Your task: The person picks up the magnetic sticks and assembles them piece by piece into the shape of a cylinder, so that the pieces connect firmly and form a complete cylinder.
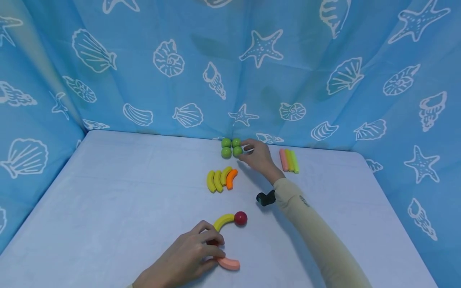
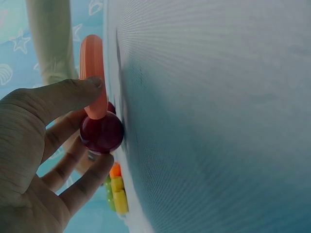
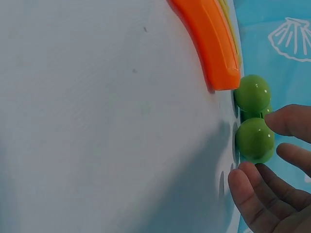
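My left hand (image 1: 185, 254) is low in the head view, pinching the left end of a pink curved piece (image 1: 229, 264) between thumb and finger. In the left wrist view, a dark red ball (image 2: 102, 133) sits against that pink piece, with other fingers beside it. A yellow curved piece (image 1: 224, 220) touches another red ball (image 1: 240, 218) just beyond this hand. At the back, my right hand (image 1: 257, 156) is beside several green balls (image 1: 226, 152) grouped in a square. Its fingers are spread around the nearest green ball (image 3: 255, 138); contact is unclear.
Yellow curved pieces (image 1: 211, 181) and an orange one (image 1: 231, 179) lie mid-table. Pink, yellow and green sticks (image 1: 289, 161) lie right of the right hand. A black device (image 1: 265, 198) is at the right wrist. A blue shell-patterned curtain (image 1: 216, 60) borders the white table (image 1: 108, 192).
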Demonstrator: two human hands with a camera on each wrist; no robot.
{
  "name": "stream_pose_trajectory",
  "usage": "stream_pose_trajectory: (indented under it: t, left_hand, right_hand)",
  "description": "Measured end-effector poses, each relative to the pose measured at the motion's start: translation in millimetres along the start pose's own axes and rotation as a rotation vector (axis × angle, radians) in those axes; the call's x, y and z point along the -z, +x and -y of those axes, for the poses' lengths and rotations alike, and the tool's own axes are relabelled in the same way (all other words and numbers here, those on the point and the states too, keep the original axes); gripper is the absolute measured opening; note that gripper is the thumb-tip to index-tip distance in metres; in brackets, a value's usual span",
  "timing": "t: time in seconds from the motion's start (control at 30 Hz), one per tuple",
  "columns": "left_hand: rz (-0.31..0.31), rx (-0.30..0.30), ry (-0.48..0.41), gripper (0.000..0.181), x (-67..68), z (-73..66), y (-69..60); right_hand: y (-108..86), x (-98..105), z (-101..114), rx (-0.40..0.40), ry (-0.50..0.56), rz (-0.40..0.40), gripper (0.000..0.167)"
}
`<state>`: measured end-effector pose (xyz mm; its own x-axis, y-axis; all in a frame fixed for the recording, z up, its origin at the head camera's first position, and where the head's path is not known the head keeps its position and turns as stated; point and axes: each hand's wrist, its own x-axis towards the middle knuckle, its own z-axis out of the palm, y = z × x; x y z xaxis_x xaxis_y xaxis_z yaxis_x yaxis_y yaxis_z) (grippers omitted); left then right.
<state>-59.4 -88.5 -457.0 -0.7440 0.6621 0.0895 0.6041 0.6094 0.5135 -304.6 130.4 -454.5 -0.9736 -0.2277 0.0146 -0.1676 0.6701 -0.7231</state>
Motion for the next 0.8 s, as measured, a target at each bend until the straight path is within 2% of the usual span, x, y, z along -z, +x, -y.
stream_pose_trajectory:
  t: [0.4,0.8]
  left_hand:
    - [-0.01,-0.01,-0.004,0.022,-1.3,1.4,-1.1]
    - [-0.016,-0.015,-0.005,0.022,-1.0,1.5,-1.2]
  right_hand:
    - [7.2,-10.1,3.3,0.013,-0.011,-0.018,0.033]
    - [10.3,-14.8,8.6,0.032,-0.07,-0.036,0.024]
